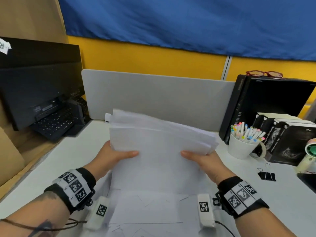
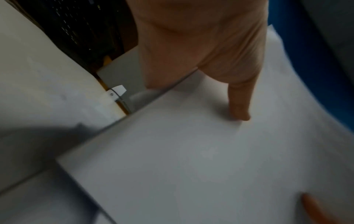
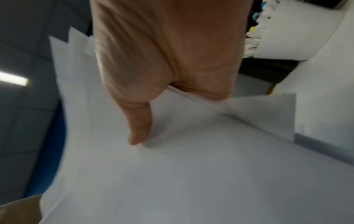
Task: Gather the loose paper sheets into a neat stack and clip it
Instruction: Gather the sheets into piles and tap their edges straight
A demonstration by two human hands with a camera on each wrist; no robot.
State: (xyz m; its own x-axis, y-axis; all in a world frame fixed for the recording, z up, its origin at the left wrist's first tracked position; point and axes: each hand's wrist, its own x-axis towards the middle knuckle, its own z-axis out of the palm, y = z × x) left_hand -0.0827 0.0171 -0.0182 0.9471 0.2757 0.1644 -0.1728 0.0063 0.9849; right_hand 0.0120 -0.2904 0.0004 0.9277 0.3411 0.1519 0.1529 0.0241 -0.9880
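Note:
A bundle of white paper sheets (image 1: 159, 151) stands nearly upright on the white desk (image 1: 42, 171), its top corners fanned and uneven. My left hand (image 1: 118, 156) grips its left edge, thumb across the front sheet. On the opposite edge my right hand (image 1: 201, 158) grips the same way. In the left wrist view my left hand (image 2: 206, 63) has its thumb on the paper (image 2: 191, 159); the fingers behind are hidden. The right wrist view shows my right hand (image 3: 164, 75) with its thumb on the sheets (image 3: 191, 174), whose corners stick out unevenly. A black binder clip (image 1: 267, 176) lies on the desk to the right.
A white mug of coloured markers (image 1: 242, 142) and black boxes (image 1: 289, 142) stand at the right, with a black computer case (image 1: 266, 100) behind. A keyboard (image 1: 54, 124) and black monitor (image 1: 34, 82) sit at the left. A grey divider panel (image 1: 153, 96) backs the desk.

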